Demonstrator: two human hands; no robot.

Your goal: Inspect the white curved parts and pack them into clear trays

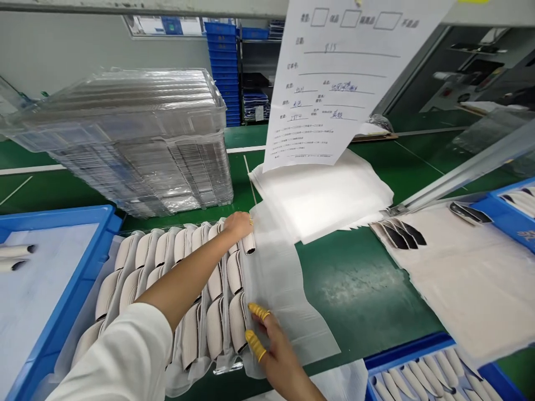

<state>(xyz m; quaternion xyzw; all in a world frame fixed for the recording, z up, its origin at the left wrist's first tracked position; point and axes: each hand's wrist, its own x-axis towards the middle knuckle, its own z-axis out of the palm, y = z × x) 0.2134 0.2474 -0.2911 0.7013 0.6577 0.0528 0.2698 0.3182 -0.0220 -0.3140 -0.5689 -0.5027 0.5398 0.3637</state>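
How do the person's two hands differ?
The left hand is at the far row of pale curved pieces, the right hand at the near row. The left hand's fingertips are hidden; the right hand's thumb and a finger, parted, wear yellow finger cots. Both are beside the translucent sheet.

Stacked blue crates (221, 72), piled clear plastic trays (167, 150) and a filled-in paper form (334, 72) mark a factory workshop.

L hand (239, 226) on beige pc (249, 244), R hand (283, 361) w/ yellow-capped fingers (255, 346) nr pc rows (214, 329), white sheets (328, 200) beyond
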